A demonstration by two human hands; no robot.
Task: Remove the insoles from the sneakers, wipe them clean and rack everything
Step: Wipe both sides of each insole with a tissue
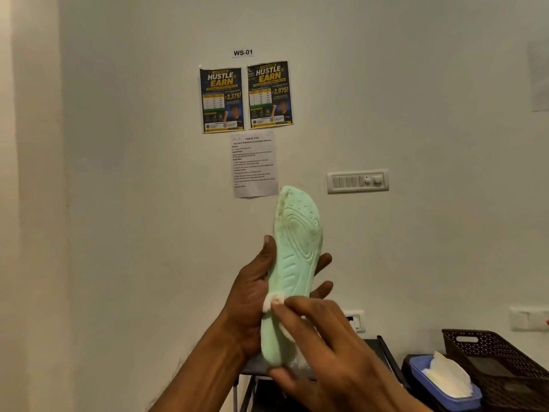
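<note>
While our left hand (252, 295) grips the green insole (297, 248) at mid-length, it stands before the wall, long axis near vertical, toe end up, heel down; our right hand (332, 352) pinches a white wipe (274, 303) against its heel end.

Our left hand (252, 292) is raised, thumb and curled fingers (322, 260) gripping the insole (297, 248) by its two edges. Our right hand (335, 352), just below the left, pinches the wipe (271, 304) against the insole's heel between fingers and thumb. Both forearms slant upward.
</note>
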